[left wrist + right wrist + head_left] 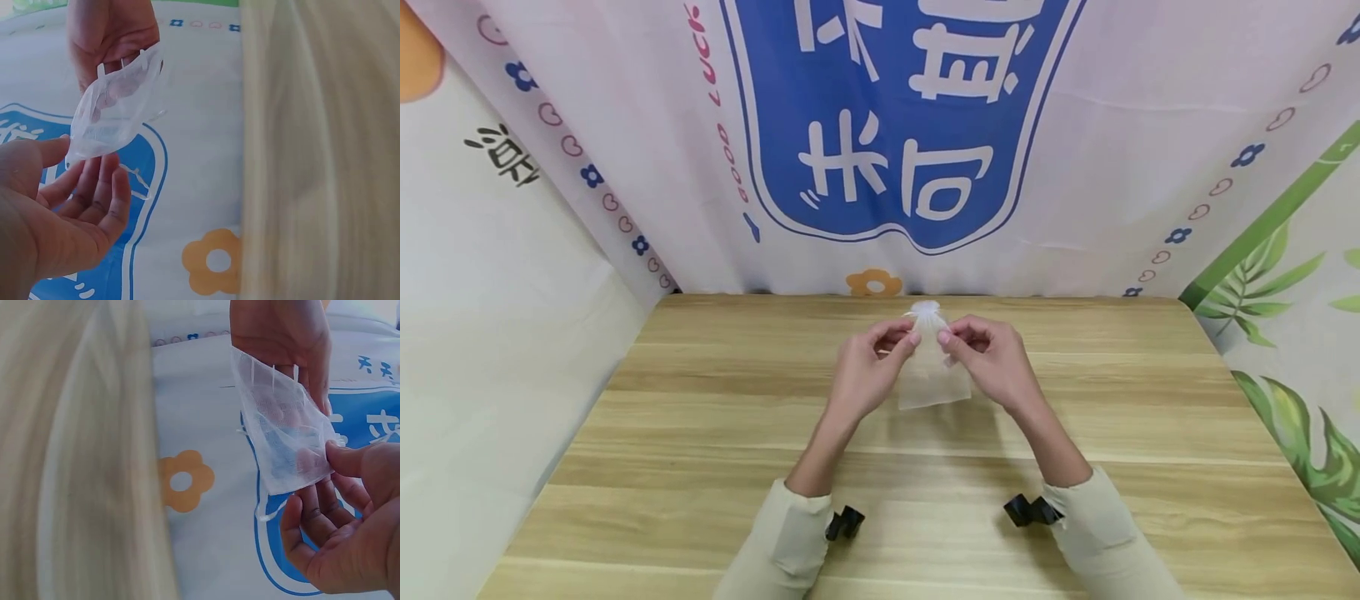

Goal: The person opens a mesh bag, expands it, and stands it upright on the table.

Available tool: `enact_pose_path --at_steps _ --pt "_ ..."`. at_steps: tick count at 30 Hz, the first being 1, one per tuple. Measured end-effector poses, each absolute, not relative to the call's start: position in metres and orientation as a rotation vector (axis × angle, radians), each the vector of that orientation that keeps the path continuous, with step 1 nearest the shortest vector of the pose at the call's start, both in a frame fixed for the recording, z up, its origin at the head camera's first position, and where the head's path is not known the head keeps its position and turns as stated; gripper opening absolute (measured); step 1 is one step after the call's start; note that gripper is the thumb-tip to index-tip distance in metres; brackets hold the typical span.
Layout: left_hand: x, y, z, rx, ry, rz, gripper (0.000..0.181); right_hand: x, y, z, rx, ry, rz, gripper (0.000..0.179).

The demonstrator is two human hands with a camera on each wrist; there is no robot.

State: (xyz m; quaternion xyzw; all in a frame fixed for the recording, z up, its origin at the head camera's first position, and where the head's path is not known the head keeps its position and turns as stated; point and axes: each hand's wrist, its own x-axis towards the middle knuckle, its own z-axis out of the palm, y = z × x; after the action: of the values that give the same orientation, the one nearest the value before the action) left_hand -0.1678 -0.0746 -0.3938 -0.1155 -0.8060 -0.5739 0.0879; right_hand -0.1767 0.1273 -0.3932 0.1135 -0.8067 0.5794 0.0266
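A small sheer white drawstring pouch (934,379) hangs above the far part of the table, its gathered neck at the top and its flat hem toward me. On its left edge, just below the neck, my left hand (870,371) pinches it between thumb and fingers. The right hand (992,358) pinches the opposite edge the same way. In the left wrist view the pouch (112,112) looks see-through. A thin white cord (270,515) dangles beside the pouch in the right wrist view. Nothing can be made out inside it.
The wood-grain table (700,467) ends at a hanging white cloth (1112,167) with a blue printed sign (880,225). Black wrist mounts (846,523) show at both cuffs. A leaf-patterned wall covering (1285,333) stands on the right.
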Motion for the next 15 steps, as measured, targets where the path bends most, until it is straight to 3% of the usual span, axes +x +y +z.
enact_pose_path --at_steps 7,15 --pt "-0.184 -0.065 -0.388 -0.349 -2.284 -1.835 0.020 -0.186 0.128 -0.382 0.299 -2.494 1.822 0.028" --pt "-0.187 -0.064 -0.385 -0.426 -2.337 -1.856 0.021 -0.189 0.132 -0.379 0.344 -2.480 1.784 0.025"
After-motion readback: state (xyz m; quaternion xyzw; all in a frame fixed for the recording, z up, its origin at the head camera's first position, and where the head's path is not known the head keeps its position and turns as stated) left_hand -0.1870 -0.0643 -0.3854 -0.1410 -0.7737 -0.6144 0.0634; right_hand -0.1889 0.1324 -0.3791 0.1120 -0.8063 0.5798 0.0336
